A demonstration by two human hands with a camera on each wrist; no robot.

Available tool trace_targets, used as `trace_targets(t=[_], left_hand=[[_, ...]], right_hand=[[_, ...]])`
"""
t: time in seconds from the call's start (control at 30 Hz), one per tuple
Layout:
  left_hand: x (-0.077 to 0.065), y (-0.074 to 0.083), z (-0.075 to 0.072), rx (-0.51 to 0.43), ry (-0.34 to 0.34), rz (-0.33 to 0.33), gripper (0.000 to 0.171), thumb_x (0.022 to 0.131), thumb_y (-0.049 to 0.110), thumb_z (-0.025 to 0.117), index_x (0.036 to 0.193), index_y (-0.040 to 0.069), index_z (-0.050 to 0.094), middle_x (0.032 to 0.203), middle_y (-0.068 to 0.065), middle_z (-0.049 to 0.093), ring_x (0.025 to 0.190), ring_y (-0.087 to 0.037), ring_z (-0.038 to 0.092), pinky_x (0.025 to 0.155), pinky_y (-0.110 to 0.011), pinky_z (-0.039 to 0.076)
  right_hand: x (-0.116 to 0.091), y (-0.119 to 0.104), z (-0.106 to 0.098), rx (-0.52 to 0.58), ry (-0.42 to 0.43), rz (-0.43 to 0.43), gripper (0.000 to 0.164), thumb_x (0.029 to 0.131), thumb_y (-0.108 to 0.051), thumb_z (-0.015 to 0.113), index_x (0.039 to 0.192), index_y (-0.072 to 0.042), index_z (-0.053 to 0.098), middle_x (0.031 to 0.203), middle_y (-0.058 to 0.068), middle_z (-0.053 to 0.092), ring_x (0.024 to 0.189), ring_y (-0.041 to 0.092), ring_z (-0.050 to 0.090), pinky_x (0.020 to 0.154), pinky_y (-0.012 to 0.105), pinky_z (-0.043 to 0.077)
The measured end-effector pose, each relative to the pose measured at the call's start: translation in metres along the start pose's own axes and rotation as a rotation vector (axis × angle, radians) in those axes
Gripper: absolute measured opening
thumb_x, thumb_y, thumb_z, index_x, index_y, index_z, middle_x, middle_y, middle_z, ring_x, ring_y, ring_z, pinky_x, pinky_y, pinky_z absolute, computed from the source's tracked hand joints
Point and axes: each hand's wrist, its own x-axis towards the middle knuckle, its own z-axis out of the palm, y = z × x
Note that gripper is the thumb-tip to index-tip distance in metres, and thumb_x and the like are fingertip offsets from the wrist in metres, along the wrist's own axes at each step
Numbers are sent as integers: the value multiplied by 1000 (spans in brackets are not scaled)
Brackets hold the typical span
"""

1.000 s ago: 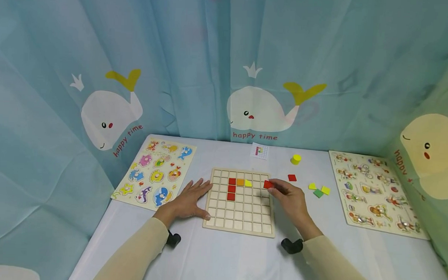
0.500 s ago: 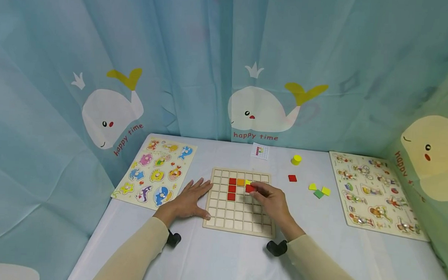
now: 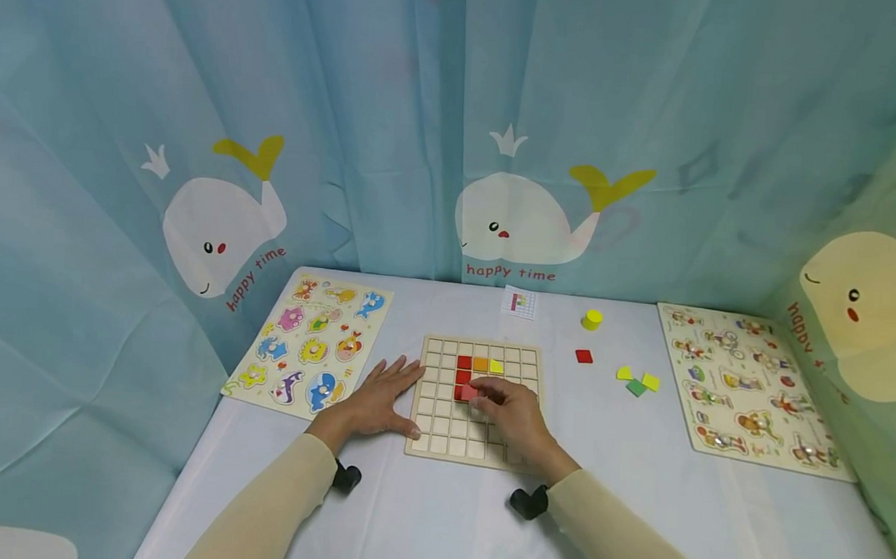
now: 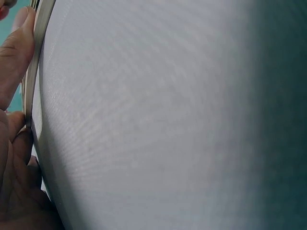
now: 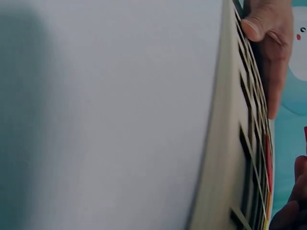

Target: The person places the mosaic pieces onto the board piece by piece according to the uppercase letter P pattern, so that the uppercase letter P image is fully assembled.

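A wooden grid board (image 3: 441,446) lies on the white table. My left hand (image 3: 375,400) rests against its left side with fingers spread; the thumb lies at the lower left edge. Between thumb and fingertips my right hand (image 3: 515,416) pinches a red square tile (image 3: 469,392), close over the board's lower red tile. In the grid sit a column of red tiles (image 3: 464,363), an orange tile (image 3: 481,364) and a yellow tile (image 3: 496,367) beside the top one. In the right wrist view the right fingers (image 5: 298,184) show only at the edge.
Loose on the table lie a red tile (image 3: 583,356), a green tile (image 3: 636,388) and yellow pieces (image 3: 650,381). A yellow cylinder (image 3: 592,319) and a printed grid card (image 3: 519,302) stand farther back. Picture puzzles flank the board at left (image 3: 314,328) and right (image 3: 743,392).
My right hand has carried the red tile leftward from the board's right edge, past the yellow tile, to the lower end of the red column. The left hand has stayed put.
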Motion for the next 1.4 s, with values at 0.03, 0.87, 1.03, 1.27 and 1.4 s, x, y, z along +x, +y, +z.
trace_targets(t=[0.03,0.87,1.03,1.27,1.4], left_hand=[[0,0,0,-1,-1,0,115,79,54,89,169,17,28,177,1,21,166,-24,6,136,-46,-2],[-2,2,0,-16,1,-24,114,78,53,89,169,20,29,177,4,21,166,-21,5,136,-45,-3],[-2,2,-1,-12,1,-22,114,79,53,89,169,20,28,177,5,21,166,-21,5,136,-45,-3],[-2,3,-1,-13,3,-12,114,79,52,90,169,19,28,177,3,21,166,-22,6,136,-45,-2],[-2,3,-1,-13,2,-8,114,79,52,89,169,19,28,177,3,21,166,-22,6,136,-44,-2]], right_hand=[[0,0,2,-1,-6,2,24,94,-5,77,116,-12,80,99,1,74,87,15,63,70,19,54],[-5,-2,19,-264,-26,-54,22,88,-11,85,110,-10,82,108,0,78,94,15,62,86,36,57],[-4,-1,20,-280,-24,-74,22,87,-12,86,109,-10,82,106,-1,78,98,17,65,89,38,57],[-3,0,19,-295,-23,-87,24,86,-13,87,110,-11,83,106,0,77,88,12,60,77,29,55],[-4,1,19,-292,-23,-91,25,86,-13,87,110,-11,83,105,1,77,84,11,58,73,25,52]])
